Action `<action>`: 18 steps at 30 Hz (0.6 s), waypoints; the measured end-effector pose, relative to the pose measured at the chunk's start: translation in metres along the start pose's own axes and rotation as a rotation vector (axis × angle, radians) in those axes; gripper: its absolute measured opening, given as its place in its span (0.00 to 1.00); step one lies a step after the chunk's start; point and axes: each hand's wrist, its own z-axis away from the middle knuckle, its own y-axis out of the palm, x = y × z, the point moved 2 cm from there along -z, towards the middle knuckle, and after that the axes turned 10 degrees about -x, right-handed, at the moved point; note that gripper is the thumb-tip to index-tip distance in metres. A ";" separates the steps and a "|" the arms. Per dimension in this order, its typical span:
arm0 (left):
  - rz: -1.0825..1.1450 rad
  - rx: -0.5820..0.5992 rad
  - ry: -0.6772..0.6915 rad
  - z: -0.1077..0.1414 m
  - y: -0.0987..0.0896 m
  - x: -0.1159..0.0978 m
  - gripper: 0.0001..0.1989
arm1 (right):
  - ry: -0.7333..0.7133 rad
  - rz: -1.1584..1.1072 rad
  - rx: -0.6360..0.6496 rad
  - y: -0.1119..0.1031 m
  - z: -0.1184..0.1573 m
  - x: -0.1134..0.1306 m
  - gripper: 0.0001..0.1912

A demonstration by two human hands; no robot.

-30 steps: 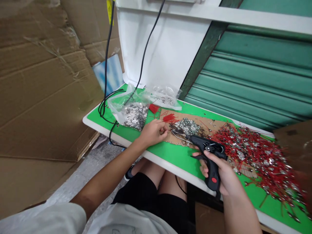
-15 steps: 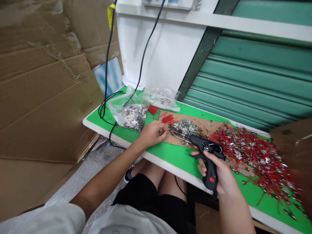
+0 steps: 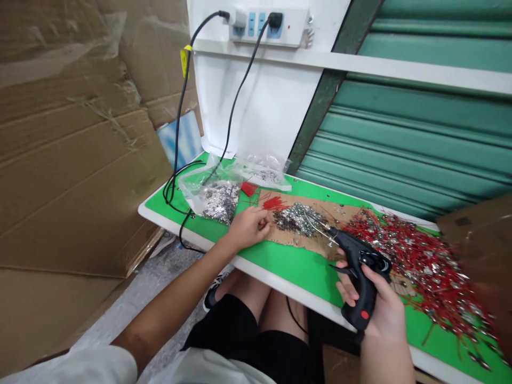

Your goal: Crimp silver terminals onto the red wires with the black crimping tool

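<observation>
My right hand (image 3: 380, 306) grips a black soldering gun (image 3: 362, 277) with a red dot on its handle. Its thin metal tip points left over a heap of small silver metal parts (image 3: 302, 217) on a strip of cardboard (image 3: 286, 234). Beside that heap, my left hand (image 3: 251, 226) is closed with its fingertips pinched together; whatever they may hold is too small to make out. Just beyond my left hand lies a bunch of short red wires (image 3: 274, 202). On the right spreads a big pile of red wires with silver parts attached (image 3: 420, 261).
A clear bag of silver parts (image 3: 220, 200) lies left on the green table (image 3: 280, 261), a second bag (image 3: 266, 175) behind it. Black cables run up to a power strip (image 3: 272, 26). Cardboard boxes (image 3: 80, 186) stand left, another box (image 3: 480, 234) right, a green shutter (image 3: 400, 144) behind.
My right hand has moved the soldering gun right and slightly nearer to me, away from my left hand. My left hand stays pinched in about the same place. The view has tilted up a little.
</observation>
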 end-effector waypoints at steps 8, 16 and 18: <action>0.028 -0.016 0.003 0.001 -0.002 -0.002 0.06 | -0.016 -0.059 0.049 -0.005 0.001 0.000 0.15; 0.119 -0.069 -0.032 0.002 0.000 0.000 0.05 | -0.116 -0.233 0.036 -0.014 0.006 0.001 0.16; 0.118 -0.068 -0.046 0.001 0.000 -0.001 0.05 | -0.131 -0.261 0.042 -0.016 0.007 0.002 0.16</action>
